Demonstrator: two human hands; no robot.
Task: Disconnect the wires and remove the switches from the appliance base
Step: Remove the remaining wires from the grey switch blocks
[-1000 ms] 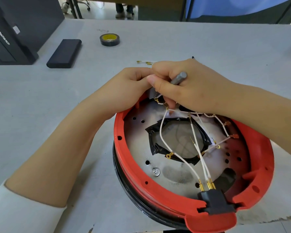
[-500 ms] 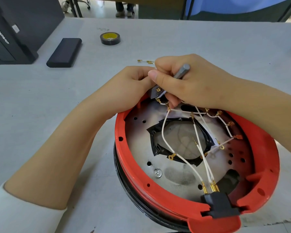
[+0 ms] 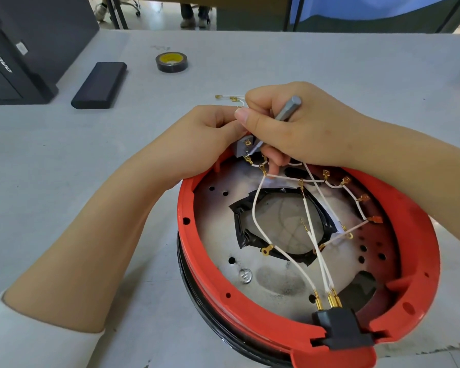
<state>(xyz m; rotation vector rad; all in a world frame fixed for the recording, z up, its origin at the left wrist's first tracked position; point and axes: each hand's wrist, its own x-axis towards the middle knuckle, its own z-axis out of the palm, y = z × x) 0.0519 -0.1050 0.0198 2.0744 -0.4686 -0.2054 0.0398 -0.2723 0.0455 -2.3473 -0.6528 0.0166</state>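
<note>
Head view: red appliance base [image 3: 197, 251] w/ white wires [image 3: 255, 208], grey switch [image 3: 243, 148] inside.

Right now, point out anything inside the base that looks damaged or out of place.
The black tape round the centre opening of the metal plate is torn and crumpled. A dark sooty smudge marks the plate near the black socket. Several white wires end in bare loose terminals.

Bright, even daylight, soft shadows under the forearms, sharp focus centrally, with wide-angle bending toward the edges.
</note>
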